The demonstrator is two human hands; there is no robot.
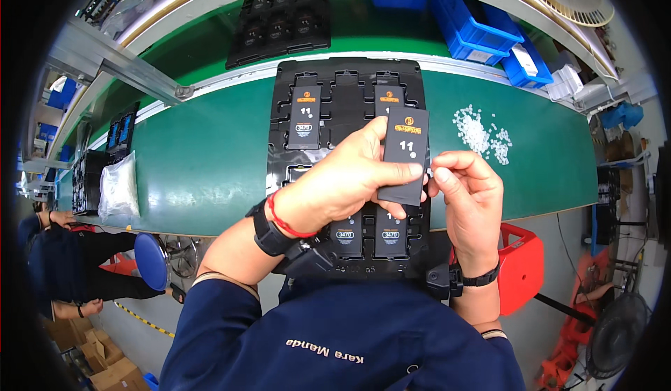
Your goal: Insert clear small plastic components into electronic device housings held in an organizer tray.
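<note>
My left hand (353, 171) grips a flat black phone battery (405, 136) by its sides, thumb across its printed face. At the battery's right edge, my right hand (475, 195) pinches thumb and forefinger together on what looks like a small white piece (429, 173), mostly covered by the fingertips. Beneath both hands lies a black moulded tray (349, 122) with shaped pockets. One battery (305, 118) sits in its upper left, another (389, 96) is partly covered at upper right, and two more (346, 241) lie at the near side. My left forearm hides part of the tray.
Small white pieces (475, 134) lie in a loose pile on the green table (203, 160), right of the tray. Blue bins (475, 31) and another black tray (279, 24) stand behind a rail. A plastic bag (119, 188) lies at left; a person (77, 265) sits beyond.
</note>
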